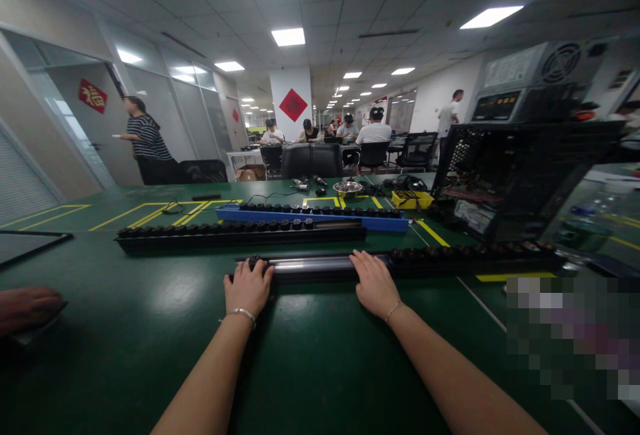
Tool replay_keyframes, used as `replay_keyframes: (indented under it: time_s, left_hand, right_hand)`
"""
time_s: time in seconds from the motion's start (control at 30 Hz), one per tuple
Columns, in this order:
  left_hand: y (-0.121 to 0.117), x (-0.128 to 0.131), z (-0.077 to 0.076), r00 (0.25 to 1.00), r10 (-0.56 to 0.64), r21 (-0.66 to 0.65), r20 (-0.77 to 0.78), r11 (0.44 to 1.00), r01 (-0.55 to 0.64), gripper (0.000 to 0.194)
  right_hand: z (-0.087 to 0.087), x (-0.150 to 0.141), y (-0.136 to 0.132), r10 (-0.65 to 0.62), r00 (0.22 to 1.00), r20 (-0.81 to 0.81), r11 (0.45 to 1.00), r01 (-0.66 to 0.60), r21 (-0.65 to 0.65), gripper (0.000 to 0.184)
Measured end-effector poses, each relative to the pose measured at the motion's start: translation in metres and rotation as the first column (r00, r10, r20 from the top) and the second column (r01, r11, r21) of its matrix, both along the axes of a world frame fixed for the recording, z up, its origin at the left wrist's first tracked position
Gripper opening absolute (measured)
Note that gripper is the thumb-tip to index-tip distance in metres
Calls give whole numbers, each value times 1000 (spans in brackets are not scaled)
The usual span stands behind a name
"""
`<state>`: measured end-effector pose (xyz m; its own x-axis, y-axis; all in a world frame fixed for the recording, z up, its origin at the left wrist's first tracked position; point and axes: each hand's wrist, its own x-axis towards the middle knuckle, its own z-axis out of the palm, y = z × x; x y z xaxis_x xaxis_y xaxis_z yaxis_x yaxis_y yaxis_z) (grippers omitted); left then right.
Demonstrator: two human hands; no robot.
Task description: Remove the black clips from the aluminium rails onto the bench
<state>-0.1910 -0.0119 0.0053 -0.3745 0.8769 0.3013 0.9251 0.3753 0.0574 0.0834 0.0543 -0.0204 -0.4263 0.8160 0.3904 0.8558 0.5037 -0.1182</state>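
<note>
A long black rail (pixel 313 265) lies crosswise on the green table in front of me, its bare middle stretch shining. At its left end my left hand (pixel 247 288) has its fingers bent around a small round black part (pixel 257 263). My right hand (pixel 374 283) rests on the rail's near edge, right of the bare stretch, with fingers stretched out and nothing visible in them. A row of similar round black parts (pixel 450 255) fills the rail further right. Behind it lie another black rail (pixel 240 236) and a blue rail (pixel 385 223), both carrying such parts.
An open computer case (pixel 505 175) with power supplies (pixel 535 68) on top stands at the right. Further back are a metal bowl (pixel 347 187) and a yellow tray (pixel 413 200) with cables. At the left, another person's hand (pixel 30 308) rests on a dark object.
</note>
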Motion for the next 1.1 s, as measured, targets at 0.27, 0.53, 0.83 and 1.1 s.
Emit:
replay_keyframes:
  time_s: [0.27, 0.53, 0.83, 1.1]
  left_hand:
    - [-2, -9, 7, 1000, 24, 27, 4, 999, -24, 43]
    - [3, -27, 0, 1000, 24, 61, -16, 998, -23, 47]
    - [4, -51, -8, 998, 55, 85, 17, 995, -57, 49]
    - [4, -56, -7, 996, 74, 49, 53, 996, -77, 52]
  right_hand:
    - [-1, 0, 0, -3, 1000, 1, 1000, 3, 19, 63]
    - [-1, 1, 1, -1, 1000, 5, 1000, 1, 12, 63]
    - [0, 1, 0, -2, 1000, 4, 1000, 2, 5, 64]
    - [-1, 0, 1, -5, 1000, 8, 1000, 5, 2, 64]
